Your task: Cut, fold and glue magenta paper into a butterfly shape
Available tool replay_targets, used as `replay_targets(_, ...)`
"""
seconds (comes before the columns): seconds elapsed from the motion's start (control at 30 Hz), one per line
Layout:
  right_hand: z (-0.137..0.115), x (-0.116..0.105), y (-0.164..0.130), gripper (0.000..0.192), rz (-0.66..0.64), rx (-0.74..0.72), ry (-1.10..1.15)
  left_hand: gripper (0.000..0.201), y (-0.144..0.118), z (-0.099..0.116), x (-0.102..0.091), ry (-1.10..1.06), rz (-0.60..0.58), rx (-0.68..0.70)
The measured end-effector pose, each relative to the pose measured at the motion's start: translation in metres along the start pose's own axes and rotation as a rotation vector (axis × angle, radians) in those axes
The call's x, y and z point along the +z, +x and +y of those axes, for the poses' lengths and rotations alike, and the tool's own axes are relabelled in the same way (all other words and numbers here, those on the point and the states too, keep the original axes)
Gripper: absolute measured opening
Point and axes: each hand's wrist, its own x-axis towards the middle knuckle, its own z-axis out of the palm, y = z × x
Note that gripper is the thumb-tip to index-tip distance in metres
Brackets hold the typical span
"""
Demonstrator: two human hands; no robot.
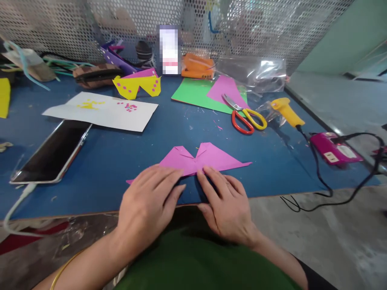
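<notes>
On blue table [121, 161], our left hand [148, 205] and right hand [225, 205] lie flat, fingers spread, pressing folded pink paper shape [202, 159]; nothing pinched.

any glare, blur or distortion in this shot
Head view: glare on the plastic bag; a pixelated patch by the mesh; wide-angle bending of the table edge; soft light, faint shadows under the hands on the pink paper.
</notes>
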Motion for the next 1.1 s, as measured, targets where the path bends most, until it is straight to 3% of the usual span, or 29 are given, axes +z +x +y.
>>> replay_targets(0.07, -0.001, -0.001, 0.0, 0.052, -0.021, 0.007, -0.028, 0.011, 0.004, -0.003, -0.002, 0.007, 0.0, -0.097)
replay_targets(0.17, -0.002, 0.0, -0.001, 0.054, -0.026, 0.002, -0.029, 0.017, 0.011, -0.002, -0.003, 0.018, -0.019, -0.179)
replay_targets(0.7, 0.0, -0.004, 0.003, 0.051, -0.057, 0.037, 0.005, 0.016, 0.022, -0.008, 0.002, -0.077, -0.134, -0.316)
replay_targets(0.93, -0.004, -0.004, 0.004, 0.047, -0.048, 0.039, 0.002, 0.02, 0.022, -0.007, 0.004, -0.034, -0.131, -0.295)
replay_targets(1.1, -0.012, -0.001, 0.014, 0.045, 0.002, -0.044, 0.039, 0.02, 0.02, -0.007, 0.006, -0.003, -0.083, -0.245)
